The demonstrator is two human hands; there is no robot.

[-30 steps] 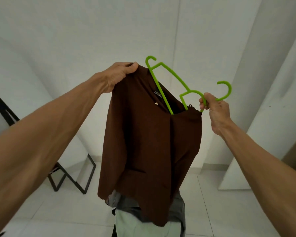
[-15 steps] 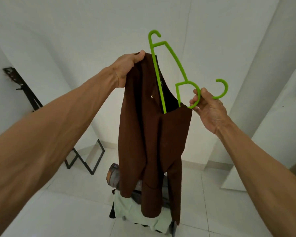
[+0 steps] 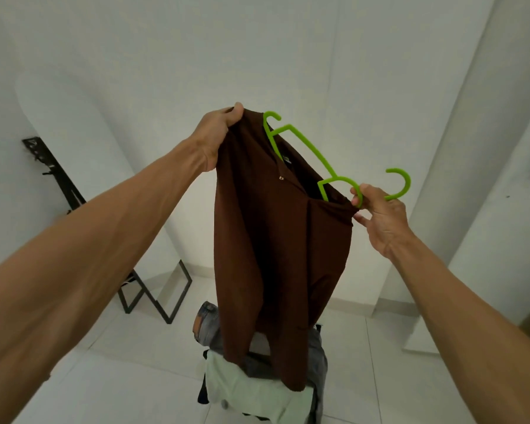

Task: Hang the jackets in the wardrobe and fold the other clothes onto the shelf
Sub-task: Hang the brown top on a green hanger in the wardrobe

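1 brown jacket half on its green hanger: left hand grips the shoulder, right hand pinches the hanger; pile below not yet folded.

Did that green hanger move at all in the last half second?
Yes. Judged against the black frame by the wall, the green hanger has tipped over, its top end lower; the right hand gripping its hook end has hardly shifted.

head-worn view, facing forward, hands close
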